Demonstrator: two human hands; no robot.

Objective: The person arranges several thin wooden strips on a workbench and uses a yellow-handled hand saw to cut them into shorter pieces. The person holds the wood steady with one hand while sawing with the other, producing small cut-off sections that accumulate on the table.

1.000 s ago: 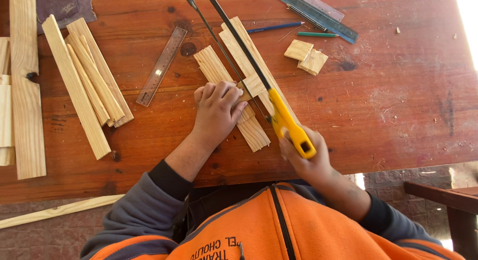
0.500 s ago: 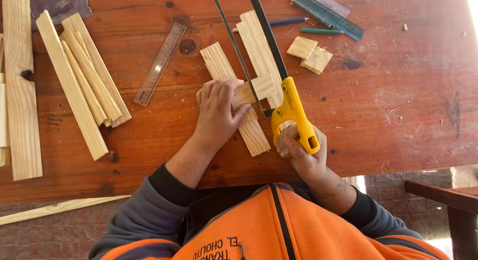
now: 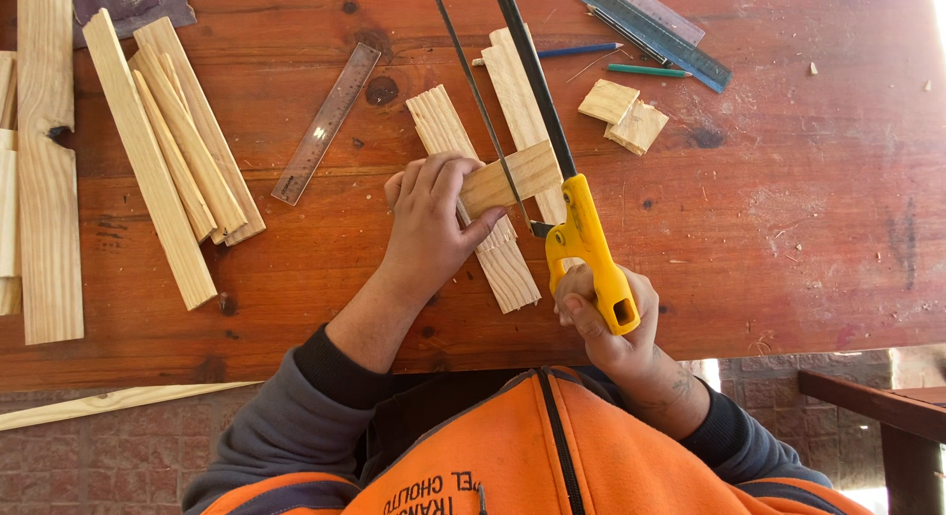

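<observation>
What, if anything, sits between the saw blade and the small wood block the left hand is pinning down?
Nothing visible. The saw blade already lies across the small wood block, which the left hand pins onto the slats beneath. The right hand grips the yellow saw handle, clear of the cut line.

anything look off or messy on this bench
Nothing is broken or spilled. The wood block being sawn lies askew across two slats, pinned only by the left hand, while the right hand holds the yellow-handled hacksaw. Small offcuts and wood chips dot the table.
</observation>
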